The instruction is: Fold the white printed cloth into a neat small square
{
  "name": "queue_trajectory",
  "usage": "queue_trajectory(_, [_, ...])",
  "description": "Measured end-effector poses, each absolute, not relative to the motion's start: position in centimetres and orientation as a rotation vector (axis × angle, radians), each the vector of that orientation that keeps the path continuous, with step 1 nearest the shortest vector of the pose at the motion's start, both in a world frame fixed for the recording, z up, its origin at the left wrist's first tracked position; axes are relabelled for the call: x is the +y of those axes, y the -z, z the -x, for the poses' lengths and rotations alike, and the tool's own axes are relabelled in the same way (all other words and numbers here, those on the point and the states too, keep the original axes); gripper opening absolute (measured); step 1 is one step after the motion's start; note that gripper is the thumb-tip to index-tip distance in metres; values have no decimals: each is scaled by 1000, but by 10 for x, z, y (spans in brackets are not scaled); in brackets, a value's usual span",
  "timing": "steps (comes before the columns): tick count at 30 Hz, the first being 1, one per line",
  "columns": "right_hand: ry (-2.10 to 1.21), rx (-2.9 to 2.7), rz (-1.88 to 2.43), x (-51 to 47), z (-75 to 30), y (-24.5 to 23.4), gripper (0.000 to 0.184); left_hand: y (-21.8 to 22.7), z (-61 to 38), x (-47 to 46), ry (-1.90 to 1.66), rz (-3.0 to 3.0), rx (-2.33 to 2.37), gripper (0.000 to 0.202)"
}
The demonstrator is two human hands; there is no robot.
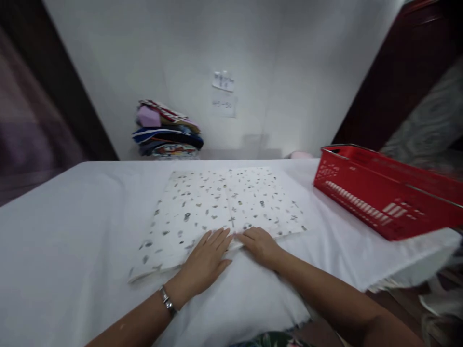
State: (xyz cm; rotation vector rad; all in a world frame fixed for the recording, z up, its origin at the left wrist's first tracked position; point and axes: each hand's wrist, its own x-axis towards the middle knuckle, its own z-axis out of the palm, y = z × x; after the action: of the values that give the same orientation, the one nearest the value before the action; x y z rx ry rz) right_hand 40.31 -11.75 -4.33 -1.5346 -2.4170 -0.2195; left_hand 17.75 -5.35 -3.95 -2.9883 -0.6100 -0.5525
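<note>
A white cloth printed with small grey and brown figures (206,202) lies folded on the table, with a line running down its middle. My left hand (206,260) rests flat on its near edge, fingers stretched out. Close beside it, at the near end of the middle line, my right hand (260,246) has its fingers bent and drawn together on the cloth's edge. The right thumb is hidden. A silver-coloured band (167,300) circles my left wrist.
The table has a white cover (90,231). A red plastic basket (361,193) stands at the right. Folded fabrics (168,130) are stacked beyond the table's far edge, by the wall. Two paper notes (223,94) hang on the wall.
</note>
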Motion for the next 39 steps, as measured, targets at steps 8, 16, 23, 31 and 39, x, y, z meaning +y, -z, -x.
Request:
queue_trajectory(8, [259, -2133, 1747, -163, -506, 48, 33, 75, -182, -31, 568, 2946, -554, 49])
queue_trajectory(16, [-150, -1274, 2281, -181, -590, 27, 34, 82, -184, -27, 663, 2926, -539, 41])
queue_trajectory(23, [-397, -1102, 2546, -153, -602, 17, 10, 87, -183, -24, 625, 2956, -537, 39])
queue_trajectory(31, [-531, -914, 2571, -146, -601, 8, 8, 88, -183, -23, 630, 2915, -508, 40])
queue_trajectory(39, [-732, -821, 2573, -149, -598, 8, 15, 87, -183, -23, 618, 2972, -527, 40])
